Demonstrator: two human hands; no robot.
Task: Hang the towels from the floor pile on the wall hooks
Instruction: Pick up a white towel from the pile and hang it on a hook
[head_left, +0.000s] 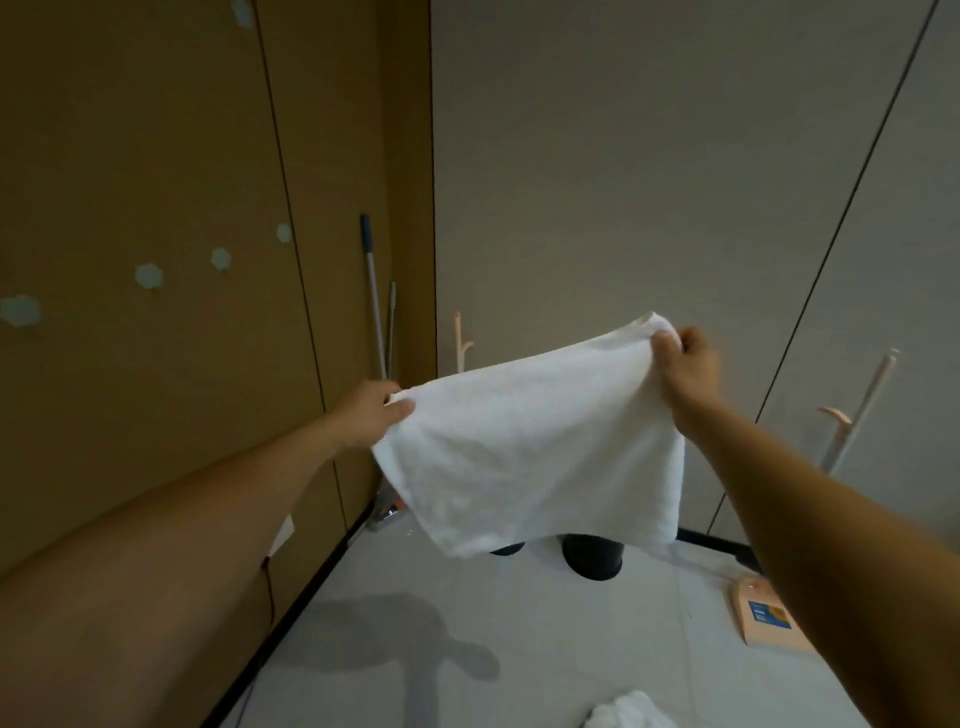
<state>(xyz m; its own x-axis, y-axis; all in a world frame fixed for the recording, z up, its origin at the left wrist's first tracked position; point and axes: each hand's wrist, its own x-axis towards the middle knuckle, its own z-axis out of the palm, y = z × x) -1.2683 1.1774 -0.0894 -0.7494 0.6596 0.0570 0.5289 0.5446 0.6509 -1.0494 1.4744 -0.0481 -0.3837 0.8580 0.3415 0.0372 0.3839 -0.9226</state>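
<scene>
White towel (530, 447) was held up in the air in front of the room corner, stretched between both hands, with its lower edge hanging free well above the floor (467, 613). The cloth sagged in a shallow curve between the two grips and draped in soft folds, so I judged it light, limp and not fragile. It looked like terry with enough nap to resist slipping, though it would slide off a small peg if hung off-centre. The upper corners, where it was held, seemed the best places to grip, since that kept the top edge taut and gave a clear span to drop over a hook. Left hand (370, 415) was closed on the left upper corner, thumb on the near face and fingers hidden behind the cloth. Right hand (691, 361) was closed on the right upper corner, which was raised higher than the left and bunched in the curled fingers. Neither hand touched anything else. Wall hooks (149, 275), pale and small, ran in a rising row on the brown wall (130, 156) to the left of the towel and well apart from it. The remaining pile (628, 713) lay on the floor at the bottom edge of view. The towel would probably need swinging left and up to reach a hook.
</scene>
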